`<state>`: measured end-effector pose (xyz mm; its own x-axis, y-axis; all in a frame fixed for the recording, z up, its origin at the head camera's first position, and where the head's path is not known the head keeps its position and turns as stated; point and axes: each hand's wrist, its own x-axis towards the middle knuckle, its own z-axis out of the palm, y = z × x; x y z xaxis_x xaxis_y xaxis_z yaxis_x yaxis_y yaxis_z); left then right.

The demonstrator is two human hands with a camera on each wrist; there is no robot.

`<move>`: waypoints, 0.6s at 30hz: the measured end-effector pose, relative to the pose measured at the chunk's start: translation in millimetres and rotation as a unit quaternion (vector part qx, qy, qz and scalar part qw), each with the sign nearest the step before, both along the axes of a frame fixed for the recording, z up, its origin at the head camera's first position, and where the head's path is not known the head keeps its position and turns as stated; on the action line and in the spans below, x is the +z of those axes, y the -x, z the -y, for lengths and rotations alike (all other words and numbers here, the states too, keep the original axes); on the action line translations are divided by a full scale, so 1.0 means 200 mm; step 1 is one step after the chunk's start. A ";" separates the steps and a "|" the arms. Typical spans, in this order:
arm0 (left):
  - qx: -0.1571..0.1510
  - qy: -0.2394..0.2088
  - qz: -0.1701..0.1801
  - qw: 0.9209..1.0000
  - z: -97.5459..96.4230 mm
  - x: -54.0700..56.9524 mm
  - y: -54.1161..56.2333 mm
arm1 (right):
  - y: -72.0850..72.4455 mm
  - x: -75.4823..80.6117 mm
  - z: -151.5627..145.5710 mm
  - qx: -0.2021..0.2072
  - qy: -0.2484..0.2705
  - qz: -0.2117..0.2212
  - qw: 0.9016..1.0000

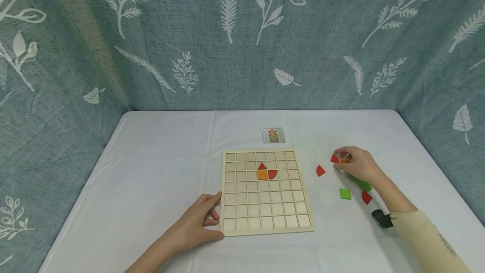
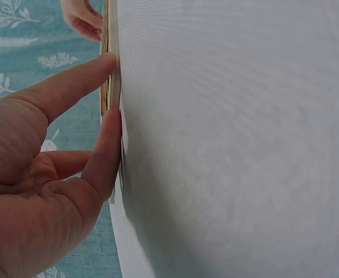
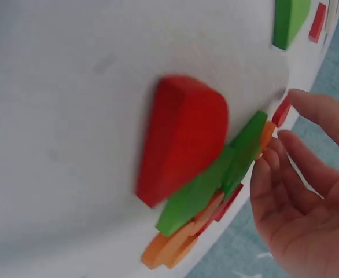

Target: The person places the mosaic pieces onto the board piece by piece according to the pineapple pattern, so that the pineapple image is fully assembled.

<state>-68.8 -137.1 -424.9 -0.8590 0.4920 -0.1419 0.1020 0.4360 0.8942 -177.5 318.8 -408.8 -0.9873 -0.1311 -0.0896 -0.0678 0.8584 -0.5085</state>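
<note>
A pale wooden grid board (image 1: pixel 267 191) lies on the table with a red triangle (image 1: pixel 262 166), an orange square (image 1: pixel 262 175) and a red quarter-circle (image 1: pixel 272 174) in its cells. My left hand (image 1: pixel 201 223) rests against the board's left edge, thumb at the near corner and fingertips along the side. Right of the board, my right hand (image 1: pixel 356 164) pinches a red tile (image 1: pixel 334 158) between thumb and fingertips, close over the table. Under that hand and wrist lie green tiles (image 3: pixel 244 150) and orange tiles (image 3: pixel 169 249), partly hidden in the head view.
A small pattern card (image 1: pixel 273 135) with a coloured picture lies behind the board. Loose between board and right arm are a red quarter-circle tile (image 1: pixel 320 170), a green square (image 1: pixel 345 194) and another red tile (image 1: pixel 366 197). A leaf-patterned curtain (image 1: pixel 242 54) hangs behind the white-covered table.
</note>
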 end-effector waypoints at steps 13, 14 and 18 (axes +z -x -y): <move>0.002 -0.006 0.008 1.000 0.00 0.01 0.00 | 0.04 0.00 -0.01 0.030 -0.002 0.006 1.000; 0.002 -0.008 0.009 1.000 0.00 0.01 0.00 | 0.04 0.00 -0.01 0.030 -0.002 0.006 1.000; 0.001 -0.008 0.008 1.000 0.00 0.01 0.00 | 0.04 0.00 -0.01 0.032 -0.001 0.000 0.999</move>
<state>-68.3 -137.4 -423.7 -0.8574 0.4930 -0.1478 0.0867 0.4214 0.9027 -185.9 320.4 -409.0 -0.9770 -0.1930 -0.0909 -0.1216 0.8539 -0.5061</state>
